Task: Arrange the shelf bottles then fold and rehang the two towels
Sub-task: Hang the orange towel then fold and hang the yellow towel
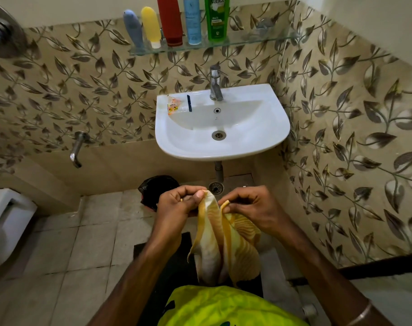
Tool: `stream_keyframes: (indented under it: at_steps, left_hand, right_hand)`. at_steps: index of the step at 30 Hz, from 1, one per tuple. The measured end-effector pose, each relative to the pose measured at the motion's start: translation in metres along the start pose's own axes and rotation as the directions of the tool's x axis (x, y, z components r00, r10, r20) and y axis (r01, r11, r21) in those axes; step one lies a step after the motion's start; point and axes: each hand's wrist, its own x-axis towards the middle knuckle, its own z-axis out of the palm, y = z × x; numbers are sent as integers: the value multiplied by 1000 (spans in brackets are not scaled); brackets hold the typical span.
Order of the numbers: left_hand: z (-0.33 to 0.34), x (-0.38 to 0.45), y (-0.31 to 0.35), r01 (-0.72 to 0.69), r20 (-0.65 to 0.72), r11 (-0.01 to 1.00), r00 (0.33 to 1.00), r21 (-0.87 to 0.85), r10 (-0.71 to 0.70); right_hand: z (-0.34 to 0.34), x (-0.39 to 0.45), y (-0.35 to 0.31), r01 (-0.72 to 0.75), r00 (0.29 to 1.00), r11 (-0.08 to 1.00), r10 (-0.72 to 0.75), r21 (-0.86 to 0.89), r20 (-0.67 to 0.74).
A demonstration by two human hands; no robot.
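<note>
A yellow and white striped towel hangs in front of me, below the sink. My left hand pinches one top corner and my right hand pinches the other, the two corners held close together. The cloth droops in loose folds toward my lap. On the glass shelf above the sink several bottles stand in a row: a grey-blue tube, a yellow tube, a red bottle, a light blue bottle and a green bottle. No second towel is in view.
A white sink with a chrome tap hangs on the leaf-patterned wall. A black bin stands under it beside a floor drain. A wall spout and a white toilet are at the left.
</note>
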Motion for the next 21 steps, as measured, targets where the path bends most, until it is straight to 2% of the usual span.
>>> stream_keyframes:
  at_steps: [4,12,21]
  left_hand:
    - [6,-8,-1,-26,6,999,1000,-35,26]
    - [14,-19,-4,-102,14,995,995,-17,102]
    - [12,-22,-4,-126,49,991,991,-35,128]
  right_hand:
    - [5,4,-5,35,999,998,-38,-60,-36]
    - [15,1,-16,-19,996,990,6,-138,-92]
    - [15,0,-21,-37,992,985,16,-167,-129]
